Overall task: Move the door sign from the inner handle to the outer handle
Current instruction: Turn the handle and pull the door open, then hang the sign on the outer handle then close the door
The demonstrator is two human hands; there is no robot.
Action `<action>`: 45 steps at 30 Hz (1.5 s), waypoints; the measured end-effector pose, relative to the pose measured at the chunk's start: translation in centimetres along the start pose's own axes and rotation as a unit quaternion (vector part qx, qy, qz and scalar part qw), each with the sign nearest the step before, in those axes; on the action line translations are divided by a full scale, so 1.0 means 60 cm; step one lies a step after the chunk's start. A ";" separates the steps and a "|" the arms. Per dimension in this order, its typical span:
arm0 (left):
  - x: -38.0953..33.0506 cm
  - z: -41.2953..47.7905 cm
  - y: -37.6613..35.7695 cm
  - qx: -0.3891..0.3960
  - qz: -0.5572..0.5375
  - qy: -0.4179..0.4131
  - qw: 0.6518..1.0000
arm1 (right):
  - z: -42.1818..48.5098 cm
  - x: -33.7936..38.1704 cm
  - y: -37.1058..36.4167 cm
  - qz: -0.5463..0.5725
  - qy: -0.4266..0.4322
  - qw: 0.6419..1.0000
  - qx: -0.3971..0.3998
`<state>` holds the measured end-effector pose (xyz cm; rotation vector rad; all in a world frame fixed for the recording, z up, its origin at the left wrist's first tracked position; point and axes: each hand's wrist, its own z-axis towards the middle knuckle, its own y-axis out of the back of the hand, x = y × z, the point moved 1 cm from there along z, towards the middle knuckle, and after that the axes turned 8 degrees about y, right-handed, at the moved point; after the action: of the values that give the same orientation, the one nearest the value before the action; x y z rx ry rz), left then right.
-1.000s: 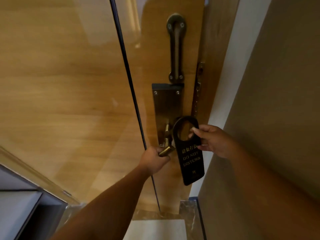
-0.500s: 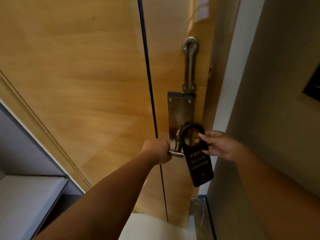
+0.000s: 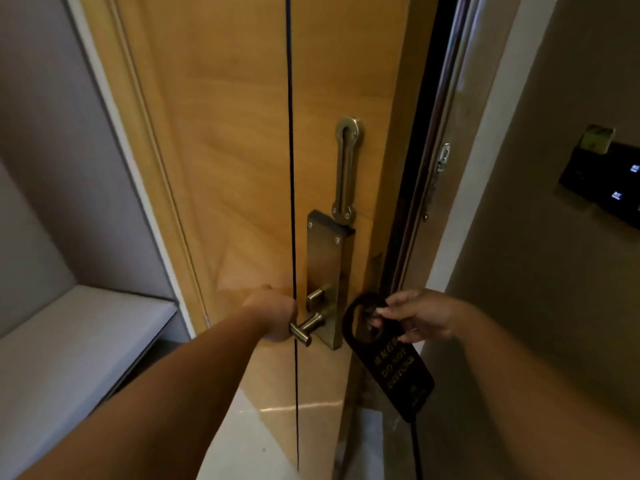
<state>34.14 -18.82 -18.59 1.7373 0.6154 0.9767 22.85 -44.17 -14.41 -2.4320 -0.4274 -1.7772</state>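
A black door sign point(image 3: 394, 372) with gold "DO NOT DISTURB" lettering hangs tilted from my right hand point(image 3: 417, 315), which pinches the rim of its round hole. The sign is off the handle, to the right of the brass lock plate point(image 3: 323, 258) and near the door's edge. My left hand point(image 3: 273, 315) is closed around the brass inner lever handle point(image 3: 304, 329) of the wooden door point(image 3: 235, 150). The door stands slightly ajar, with a dark gap point(image 3: 415, 161) at its right edge. The outer handle is hidden behind the door.
A brass swing-bar guard point(image 3: 347, 168) is mounted above the lock plate. Its catch point(image 3: 441, 161) sits on the metal frame. A dark switch panel point(image 3: 602, 181) hangs on the right wall. A grey padded bench point(image 3: 69, 344) is at lower left.
The sign has come off the inner handle and shifted right, toward the door edge. The door has swung open a little while my left hand kept hold of the lever. My view has moved back and right.
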 end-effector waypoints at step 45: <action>0.462 -0.625 -0.181 -0.450 -0.633 0.578 0.249 | 0.481 0.155 -0.692 -0.105 0.098 0.934 0.326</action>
<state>18.14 26.04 -13.46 -1.0437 1.4826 0.7377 40.23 4.08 -18.20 -1.7831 -1.0864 -1.5784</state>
